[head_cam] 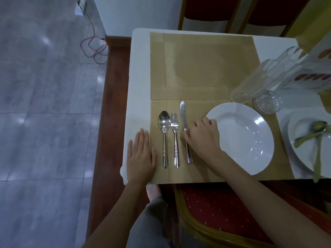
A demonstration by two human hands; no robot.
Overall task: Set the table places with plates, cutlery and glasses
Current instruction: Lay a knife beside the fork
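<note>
We look from one head camera, steeply down and close, onto the surface (139, 72) corner.

dim bluish light, glare patches on floor (44, 41), glasses (265, 77) blurred, edges warped

white table (139, 72): two gold placemats (206, 65) lying edge to edge, cut-glass dish (268, 102), second white plate (304, 158) at right edge.

Dining room in a home: counter (139, 72) with woven placemats (202, 65), red upholstered chairs (220, 208), tiled floor (44, 122), wall socket (80, 8).
</note>
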